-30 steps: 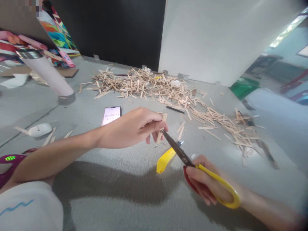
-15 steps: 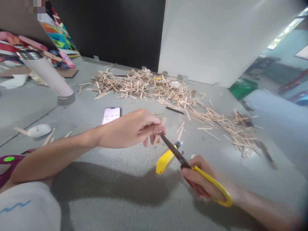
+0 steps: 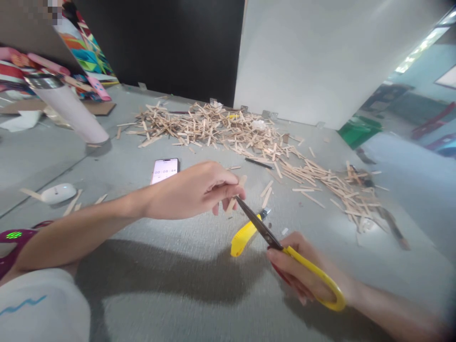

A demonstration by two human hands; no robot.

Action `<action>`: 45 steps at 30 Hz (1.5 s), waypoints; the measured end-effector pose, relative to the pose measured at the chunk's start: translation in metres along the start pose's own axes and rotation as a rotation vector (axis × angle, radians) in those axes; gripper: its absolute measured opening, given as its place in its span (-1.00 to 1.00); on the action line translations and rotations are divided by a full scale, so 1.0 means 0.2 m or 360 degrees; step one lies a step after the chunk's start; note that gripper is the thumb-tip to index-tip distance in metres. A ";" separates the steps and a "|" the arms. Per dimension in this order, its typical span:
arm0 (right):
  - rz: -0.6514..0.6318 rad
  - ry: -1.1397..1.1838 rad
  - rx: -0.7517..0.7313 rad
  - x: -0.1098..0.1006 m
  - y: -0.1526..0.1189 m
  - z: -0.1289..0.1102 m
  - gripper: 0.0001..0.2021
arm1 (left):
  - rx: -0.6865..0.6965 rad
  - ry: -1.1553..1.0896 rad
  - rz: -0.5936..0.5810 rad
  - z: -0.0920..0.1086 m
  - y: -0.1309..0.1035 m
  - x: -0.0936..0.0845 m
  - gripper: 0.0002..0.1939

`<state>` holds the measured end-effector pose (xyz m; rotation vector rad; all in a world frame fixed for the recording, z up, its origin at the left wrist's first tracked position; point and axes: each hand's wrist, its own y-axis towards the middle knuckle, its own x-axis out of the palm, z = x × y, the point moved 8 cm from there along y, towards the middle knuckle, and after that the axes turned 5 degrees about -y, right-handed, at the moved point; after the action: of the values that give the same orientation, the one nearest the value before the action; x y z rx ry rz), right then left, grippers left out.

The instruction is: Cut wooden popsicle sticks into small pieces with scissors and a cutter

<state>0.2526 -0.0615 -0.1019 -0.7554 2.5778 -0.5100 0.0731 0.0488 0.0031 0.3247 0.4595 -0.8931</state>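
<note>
Between the thumb and fingers of my left hand is a short wooden craft stick, tilted, its two ends showing past the fingers. My right hand grips a pair of scissors by the yellow and red handles. The dark blades look closed or nearly so, and their tips meet the stick at my left fingertips; whether they touch or bite into it I cannot tell. Under the blades a yellow box cutter lies on the grey table.
A heap of craft sticks spreads across the back and right. Two loose sticks lie beyond the cutter. A phone showing a timer, a white mouse and a pale bottle are left. A black marker lies before the heap.
My right hand and the scissor handles have shifted very slightly down. My left hand and the stick stay in place. The phone's timer has advanced.
</note>
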 end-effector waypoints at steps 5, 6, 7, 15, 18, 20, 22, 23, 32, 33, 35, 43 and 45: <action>-0.0146 0.0387 0.0056 0.07 0.02 0.10 -0.23 | 0.0038 0.0049 0.0027 0.01 0.00 -0.01 -0.58; -0.0187 0.0482 0.0060 0.08 0.03 0.12 -0.22 | 0.0040 0.0054 0.0026 0.01 0.00 -0.01 -0.59; -0.0229 0.0581 0.0066 0.10 0.03 0.14 -0.21 | 0.0043 0.0049 0.0024 0.00 0.00 -0.01 -0.60; -0.0720 0.1266 -0.0028 0.20 0.04 0.16 -0.28 | 0.0109 -0.0163 -0.0025 0.01 0.04 -0.03 -0.63; -0.0680 0.1277 -0.0049 0.20 0.05 0.15 -0.28 | 0.0053 -0.0248 -0.0011 0.00 0.04 -0.02 -0.62; -0.0644 0.1237 -0.0061 0.19 0.05 0.15 -0.27 | -0.0008 -0.0248 -0.0004 -0.02 0.04 -0.02 -0.61; -0.0581 0.1168 -0.0095 0.18 0.05 0.15 -0.25 | -0.0059 -0.0174 -0.0004 -0.04 0.04 -0.03 -0.62; -0.0533 0.1120 -0.0116 0.17 0.05 0.16 -0.24 | -0.0079 -0.0130 -0.0005 -0.04 0.04 -0.04 -0.63; -0.0233 0.0642 -0.0331 0.06 0.03 0.06 -0.31 | -0.0183 -0.0164 -0.0034 -0.06 0.05 -0.04 -0.63; -0.0242 0.0607 -0.0346 0.06 0.03 0.04 -0.31 | -0.0186 -0.0156 -0.0043 -0.06 0.04 -0.03 -0.64; -0.0260 0.0571 -0.0296 0.07 0.03 0.04 -0.29 | -0.0194 -0.0154 -0.0060 -0.06 0.03 -0.01 -0.65; -0.0244 0.0528 -0.0125 0.08 0.05 0.10 -0.26 | -0.0143 -0.0170 -0.0062 -0.05 0.03 0.00 -0.64; -0.0228 0.0485 -0.0062 0.08 0.05 0.11 -0.23 | -0.0146 -0.0155 -0.0066 -0.05 0.03 0.00 -0.61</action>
<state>0.2462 -0.0668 -0.1291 -0.9455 2.8326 -0.6660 0.0757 0.0563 -0.0044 0.1876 0.4168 -0.9208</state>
